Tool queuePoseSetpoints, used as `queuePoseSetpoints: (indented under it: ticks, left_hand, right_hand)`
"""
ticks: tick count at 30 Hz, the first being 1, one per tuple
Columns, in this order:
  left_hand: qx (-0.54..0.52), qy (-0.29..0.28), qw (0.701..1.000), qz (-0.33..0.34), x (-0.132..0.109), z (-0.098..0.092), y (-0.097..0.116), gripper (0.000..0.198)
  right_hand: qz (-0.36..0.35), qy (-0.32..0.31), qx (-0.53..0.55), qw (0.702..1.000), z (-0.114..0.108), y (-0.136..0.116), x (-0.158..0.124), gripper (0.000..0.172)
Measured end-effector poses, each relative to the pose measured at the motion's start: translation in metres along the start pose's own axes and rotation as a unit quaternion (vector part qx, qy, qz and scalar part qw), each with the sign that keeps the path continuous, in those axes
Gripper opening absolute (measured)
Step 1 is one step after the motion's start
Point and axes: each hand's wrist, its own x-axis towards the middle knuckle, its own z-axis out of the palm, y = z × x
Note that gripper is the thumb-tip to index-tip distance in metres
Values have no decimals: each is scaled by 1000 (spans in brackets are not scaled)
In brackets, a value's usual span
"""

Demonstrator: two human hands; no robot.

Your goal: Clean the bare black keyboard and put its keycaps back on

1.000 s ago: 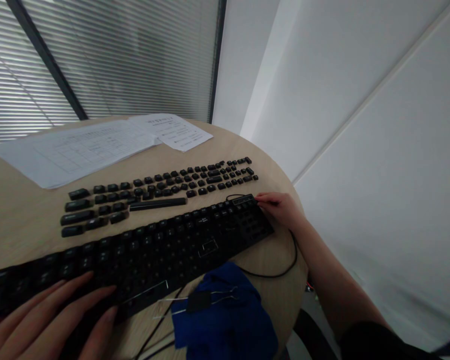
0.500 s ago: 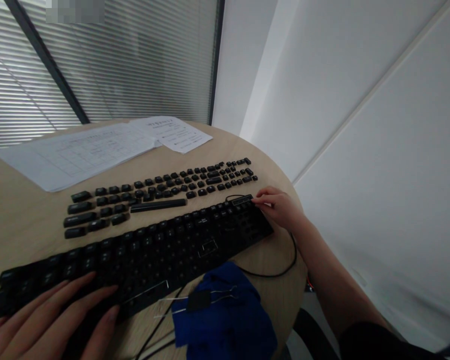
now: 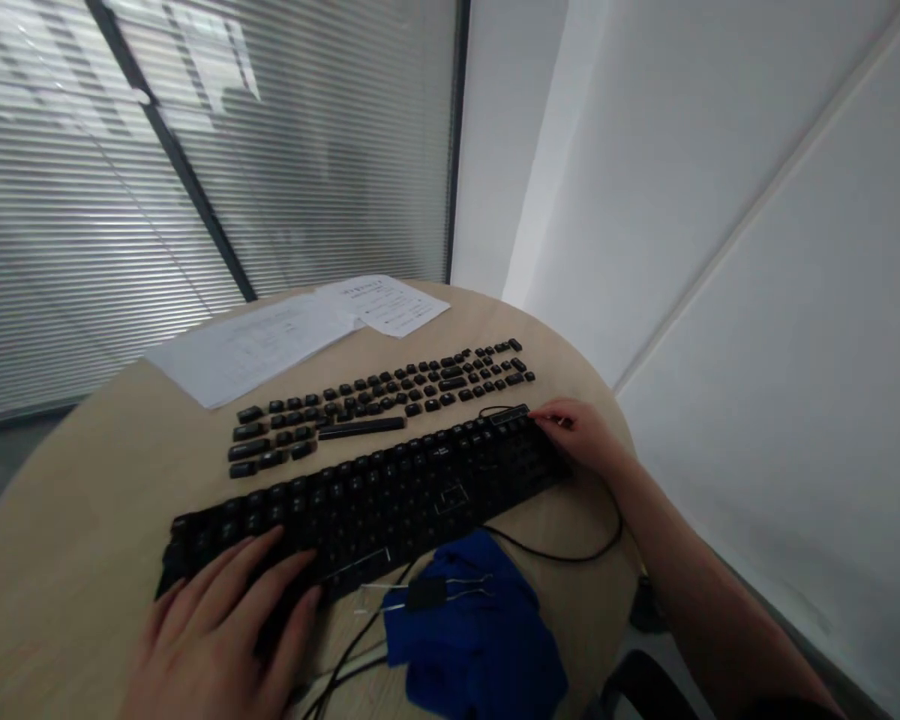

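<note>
A black keyboard (image 3: 390,495) lies across a round wooden table (image 3: 82,540). My left hand (image 3: 217,630) rests flat on its near left end, fingers stretched out and open. My right hand (image 3: 581,432) touches the keyboard's far right corner with curled fingers; what they pinch, if anything, is too small to see. Behind the keyboard, several loose black keycaps (image 3: 390,395) are laid out in rows, with a long space bar (image 3: 361,428) among them.
A blue cloth (image 3: 480,640) lies at the table's near edge with a black binder clip (image 3: 424,592) on it. The keyboard's cable (image 3: 570,555) loops at the right. White paper sheets (image 3: 285,335) lie at the back. Window blinds and a white wall stand behind.
The view has pulled back and shifted, so the table and keyboard appear smaller and further right. Both hands stay on the keyboard's ends.
</note>
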Motion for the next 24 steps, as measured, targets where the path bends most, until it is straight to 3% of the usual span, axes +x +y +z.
queuePoseSetpoints:
  ticks: [3, 7, 10, 13, 16, 19, 24]
  left_hand:
    - [6, -11, 1000, -5, 10, -19, 21, 32]
    - [-22, -54, 996, -62, 19, -46, 26, 36]
    - [-55, -63, 988, -126, 36, -69, 13, 36]
    - [-57, -55, 980, -180, 66, -83, -19, 35]
    - [-57, -69, 969, -230, 103, -76, -64, 29]
    - [-75, -114, 960, -245, 137, -50, -103, 33]
    - [-111, -160, 955, -223, 166, -12, -132, 35]
  right_hand:
    - [10, 10, 10, 1000, -2, -2, -5, 27]
    - [48, 17, 11, 999, -4, 4, -11, 30]
    - [72, 19, -5, 997, -6, 9, -12, 32]
    - [85, 31, -16, 996, -9, 9, -12, 25]
    - [93, 49, -21, 994, -11, 3, -15, 16]
    - [85, 63, -29, 994, -11, 1, -19, 14]
    - [105, 73, -80, 989, -13, 29, -21, 18]
